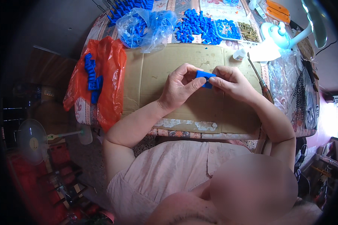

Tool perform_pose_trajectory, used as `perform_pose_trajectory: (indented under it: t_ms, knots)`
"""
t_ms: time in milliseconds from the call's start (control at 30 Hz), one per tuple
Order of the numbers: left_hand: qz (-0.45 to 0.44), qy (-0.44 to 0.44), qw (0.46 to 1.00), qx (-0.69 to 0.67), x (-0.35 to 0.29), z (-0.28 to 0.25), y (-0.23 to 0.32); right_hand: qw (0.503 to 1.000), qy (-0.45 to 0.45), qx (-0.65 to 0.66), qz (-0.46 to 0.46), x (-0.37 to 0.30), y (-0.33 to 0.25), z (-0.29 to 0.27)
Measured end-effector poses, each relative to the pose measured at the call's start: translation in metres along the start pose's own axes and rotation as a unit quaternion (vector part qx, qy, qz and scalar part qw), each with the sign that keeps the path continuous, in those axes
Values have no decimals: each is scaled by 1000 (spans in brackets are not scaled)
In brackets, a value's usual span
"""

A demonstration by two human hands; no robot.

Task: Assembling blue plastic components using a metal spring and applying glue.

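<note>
Above the cardboard sheet (176,56), a small blue plastic block (203,74) is held between my two hands. My left hand (184,82) grips its left side, the thumb lying across its face. From the right, my right hand (231,82) pinches the same block with thumb and fingertips. A dark spot shows on the block between the thumbs, too small to make out. My fingers cover much of its lower part and edges.
Blue cone-shaped parts (197,28) lie at the back beside clear plastic bags (148,28), a tray of small blue pieces (229,30) and brass-coloured pins (248,32). A screwdriver (266,92), small white bottle (239,55) and lamp (278,35) stand right; blue parts (91,75) on a red bag (112,71) left.
</note>
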State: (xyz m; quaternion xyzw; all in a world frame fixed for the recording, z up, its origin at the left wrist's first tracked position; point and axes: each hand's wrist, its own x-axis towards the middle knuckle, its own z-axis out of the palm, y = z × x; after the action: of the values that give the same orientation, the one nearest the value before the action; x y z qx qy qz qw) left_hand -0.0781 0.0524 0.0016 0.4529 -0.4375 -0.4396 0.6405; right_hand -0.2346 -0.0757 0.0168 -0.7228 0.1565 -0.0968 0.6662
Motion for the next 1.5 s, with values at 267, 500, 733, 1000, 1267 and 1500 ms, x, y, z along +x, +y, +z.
perform_pose_trajectory:
  t_ms: [267, 500, 733, 1000, 1267, 1500]
  knots:
    - [-54, -35, 997, -50, 1, -8, 5, 991, -43, 75, 97, 2, -13, -5]
    - [-117, -65, 984, -113, 5, -14, -2, 992, -54, 67, 97, 5, -5, -7]
    - [-153, -79, 984, -36, 6, -5, 4, 999, 20, 37, 19, 6, -6, -1]
    - [-165, -20, 972, -167, 11, -13, -2, 994, 54, 96, -4, 8, -1, -9]
    - [-157, -5, 965, -210, 12, -17, -6, 997, 30, 67, -8, 7, 1, -9]
    - [-145, 14, 968, -204, 10, -12, -2, 998, 1, 62, 15, 6, 3, -9]
